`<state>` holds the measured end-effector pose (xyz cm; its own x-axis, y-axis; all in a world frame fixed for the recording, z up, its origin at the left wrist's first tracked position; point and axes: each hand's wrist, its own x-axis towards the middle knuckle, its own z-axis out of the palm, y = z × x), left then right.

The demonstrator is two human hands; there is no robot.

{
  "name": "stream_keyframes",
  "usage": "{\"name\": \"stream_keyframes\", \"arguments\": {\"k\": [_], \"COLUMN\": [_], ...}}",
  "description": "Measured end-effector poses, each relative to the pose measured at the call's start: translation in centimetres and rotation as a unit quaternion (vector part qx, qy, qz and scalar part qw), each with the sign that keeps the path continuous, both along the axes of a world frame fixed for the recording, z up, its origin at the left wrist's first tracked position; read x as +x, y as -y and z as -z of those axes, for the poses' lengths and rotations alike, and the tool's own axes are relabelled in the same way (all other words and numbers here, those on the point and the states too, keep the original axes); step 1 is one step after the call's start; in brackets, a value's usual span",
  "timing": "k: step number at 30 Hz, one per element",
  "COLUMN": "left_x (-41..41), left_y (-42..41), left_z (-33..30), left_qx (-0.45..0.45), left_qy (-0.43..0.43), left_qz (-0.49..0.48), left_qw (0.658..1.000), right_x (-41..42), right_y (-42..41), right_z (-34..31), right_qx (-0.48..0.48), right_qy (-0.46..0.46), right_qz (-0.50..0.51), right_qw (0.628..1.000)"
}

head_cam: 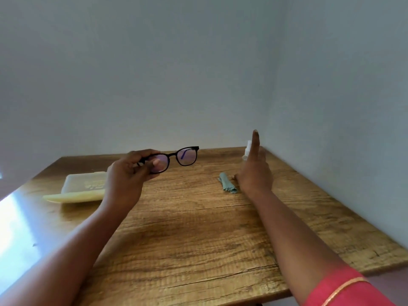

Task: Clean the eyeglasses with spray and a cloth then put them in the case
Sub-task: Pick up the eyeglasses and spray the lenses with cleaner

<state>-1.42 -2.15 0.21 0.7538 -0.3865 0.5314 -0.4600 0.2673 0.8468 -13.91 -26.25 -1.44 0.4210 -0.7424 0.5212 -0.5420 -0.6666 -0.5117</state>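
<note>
My left hand holds black-framed eyeglasses by their left lens, lifted above the wooden table. My right hand is raised near the back right with its fingers pointing up and nothing in it. Just behind that hand stands a small white spray bottle, partly hidden by the fingers. A folded grey-green cloth lies on the table just left of my right hand. At the left an open pale yellow case rests on the table.
Grey walls close in the table at the back and on the right. Bright glare falls on the table's left edge. A red sleeve with gold trim covers my right upper arm.
</note>
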Motion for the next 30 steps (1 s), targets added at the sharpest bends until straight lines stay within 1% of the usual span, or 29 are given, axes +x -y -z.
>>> {"name": "stream_keyframes", "arguments": {"k": [4,8,11,13,15,17,20,25,27,30], "left_x": [0.6,0.4,0.6,0.6,0.4,0.1,0.1,0.0,0.0,0.4], "left_y": [0.0,-0.1,-0.1,-0.2,-0.3,-0.5,-0.8,-0.7,-0.7,-0.7], "left_z": [0.3,0.2,0.2,0.1,-0.3,-0.7,-0.7,-0.5,-0.4,-0.2], "left_qx": [0.016,0.005,-0.006,-0.011,-0.015,-0.009,0.045,0.087,0.089,0.103], "left_qy": [-0.012,-0.024,-0.023,-0.032,-0.045,-0.045,-0.007,0.073,0.095,0.144], "left_qz": [0.000,0.019,0.018,0.017,0.024,0.034,0.022,-0.007,-0.013,-0.048], "left_qw": [1.000,1.000,1.000,0.999,0.999,0.998,0.999,0.994,0.991,0.983], "right_x": [0.3,1.3,2.1,2.4,2.3,2.2,2.1,2.1,2.0,1.5], "right_y": [0.1,-0.7,-2.1,-3.2,-4.1,-4.8,-5.7,-6.9,-7.2,-7.7], "right_z": [0.1,-0.6,-0.9,-1.0,-1.0,-1.1,-1.3,-1.3,-1.4,-1.9], "right_qx": [0.004,0.004,0.023,0.020,-0.004,-0.031,-0.043,0.004,0.041,0.137], "right_qy": [0.027,0.096,0.151,0.153,0.139,0.121,0.120,0.110,0.121,0.145], "right_qz": [-0.038,-0.145,-0.245,-0.296,-0.340,-0.360,-0.376,-0.434,-0.464,-0.503], "right_qw": [0.999,0.985,0.957,0.943,0.930,0.924,0.918,0.894,0.877,0.841]}}
